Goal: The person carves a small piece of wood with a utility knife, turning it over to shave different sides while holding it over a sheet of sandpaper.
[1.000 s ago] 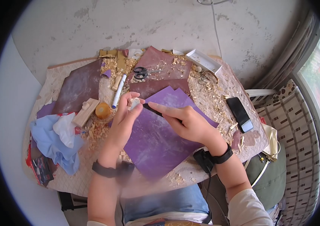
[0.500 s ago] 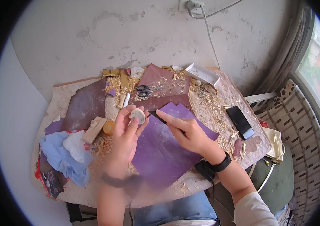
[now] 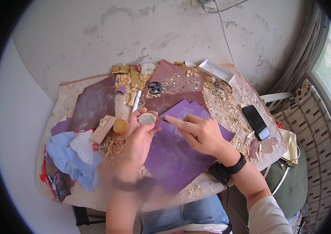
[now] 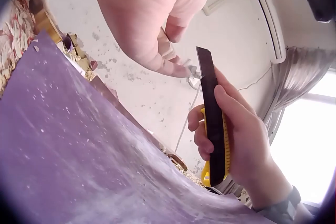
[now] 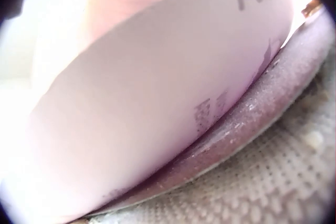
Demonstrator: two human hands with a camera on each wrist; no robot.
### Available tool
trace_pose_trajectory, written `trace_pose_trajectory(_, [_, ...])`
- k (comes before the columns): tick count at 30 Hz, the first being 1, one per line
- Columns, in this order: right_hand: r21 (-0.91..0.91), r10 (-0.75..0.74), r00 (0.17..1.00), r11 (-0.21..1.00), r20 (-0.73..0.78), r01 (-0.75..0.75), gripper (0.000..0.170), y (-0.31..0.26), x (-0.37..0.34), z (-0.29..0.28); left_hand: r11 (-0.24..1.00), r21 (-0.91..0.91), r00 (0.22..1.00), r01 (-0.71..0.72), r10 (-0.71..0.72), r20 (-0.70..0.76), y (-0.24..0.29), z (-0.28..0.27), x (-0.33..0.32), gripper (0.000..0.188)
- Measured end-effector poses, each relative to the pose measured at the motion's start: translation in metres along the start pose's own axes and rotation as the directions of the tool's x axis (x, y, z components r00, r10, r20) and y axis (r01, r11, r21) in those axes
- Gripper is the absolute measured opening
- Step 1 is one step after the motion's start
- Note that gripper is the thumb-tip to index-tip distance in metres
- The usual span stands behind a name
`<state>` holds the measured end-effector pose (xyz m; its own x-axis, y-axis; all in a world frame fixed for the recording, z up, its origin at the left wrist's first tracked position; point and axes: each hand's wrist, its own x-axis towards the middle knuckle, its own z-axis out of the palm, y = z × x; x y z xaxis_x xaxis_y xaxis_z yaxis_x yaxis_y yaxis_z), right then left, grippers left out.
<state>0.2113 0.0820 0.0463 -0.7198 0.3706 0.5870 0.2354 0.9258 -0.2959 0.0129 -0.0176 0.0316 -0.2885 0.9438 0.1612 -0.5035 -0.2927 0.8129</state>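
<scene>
My left hand [image 3: 138, 144] holds a small pale round wooden piece [image 3: 147, 119] between thumb and fingers, above the purple sandpaper sheet [image 3: 173, 160]. In my right hand [image 3: 202, 134] is a utility knife [image 4: 214, 124] with a black and yellow body, my index finger stretched along it. Its blade tip points at the left hand, close beside the wooden piece. The left wrist view shows the thumb of the right hand lying on the knife's body, while the left hand covers most of the wooden piece. A pale sheet back [image 5: 147, 87] printed "P360" fills the right wrist view.
Wood shavings [image 3: 231, 113] litter the table. Scissors [image 3: 155, 88], a white marker [image 3: 136, 101] and a white tray [image 3: 217, 72] lie farther back. A wooden block [image 3: 103, 129], a round amber thing [image 3: 120, 127] and blue cloth [image 3: 72, 152] are left; a phone [image 3: 256, 122] is right.
The left hand has turned the wooden piece so its flat round face shows upward. The knife remains in the right hand beside it. The head view has shifted.
</scene>
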Motion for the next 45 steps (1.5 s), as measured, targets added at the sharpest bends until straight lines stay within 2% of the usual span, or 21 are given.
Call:
trace_pose_trajectory(1, [0.001,0.001,1.000,1.000,0.002,-0.001,0.054,0.000,0.000,0.000,1.000,-0.001,1.000,0.001,-0.001,-0.001,0.000,0.001,-0.001,0.039])
trace_pose_trajectory(3, [-0.076,-0.076,0.997,0.994,0.013,0.077,0.050,-0.001,0.000,-0.002,0.983,0.172,0.997,-0.065,0.058,0.047,-0.002,0.007,-0.002,0.052])
trace_pose_trajectory(6, [-0.085,-0.143,0.990,0.986,-0.012,0.141,0.048,0.003,-0.002,0.004,0.979,0.172,0.992,-0.108,0.096,0.077,-0.006,0.013,-0.003,0.057])
trace_pose_trajectory(12, [-0.090,-0.132,0.991,0.987,0.006,0.132,0.047,0.001,-0.003,0.005,0.951,0.241,0.978,-0.195,0.170,0.118,-0.011,0.011,-0.002,0.047])
trace_pose_trajectory(18, [-0.093,-0.113,0.994,0.989,0.008,0.113,0.047,0.000,-0.004,0.005,0.946,0.277,0.981,-0.170,0.137,0.134,-0.012,0.010,-0.002,0.042])
trace_pose_trajectory(22, [-0.057,-0.106,0.994,0.993,0.021,0.108,0.049,0.003,-0.004,0.005,0.940,0.284,0.979,-0.189,0.158,0.129,-0.013,0.011,-0.002,0.042])
trace_pose_trajectory(24, [-0.039,-0.138,0.990,0.989,0.037,0.140,0.052,0.005,-0.004,0.006,0.924,0.282,0.962,-0.260,0.221,0.163,-0.014,0.011,-0.001,0.042])
trace_pose_trajectory(34, [-0.053,-0.098,0.995,0.994,-0.010,0.097,0.050,-0.001,-0.006,0.011,0.933,0.277,0.971,-0.230,0.201,0.129,-0.015,0.010,-0.002,0.039])
trace_pose_trajectory(37, [0.001,-0.115,0.993,0.993,0.000,0.115,0.050,0.000,-0.005,0.007,0.939,0.248,0.968,-0.240,0.212,0.132,-0.015,0.011,-0.002,0.038])
trace_pose_trajectory(42, [-0.080,-0.100,0.995,0.992,-0.005,0.099,0.050,-0.003,-0.006,0.010,0.945,0.259,0.977,-0.198,0.169,0.129,-0.015,0.010,0.000,0.039])
trace_pose_trajectory(45, [-0.058,-0.091,0.996,0.994,0.003,0.091,0.050,-0.002,-0.006,0.009,0.949,0.229,0.973,-0.219,0.196,0.118,-0.018,0.011,0.000,0.036])
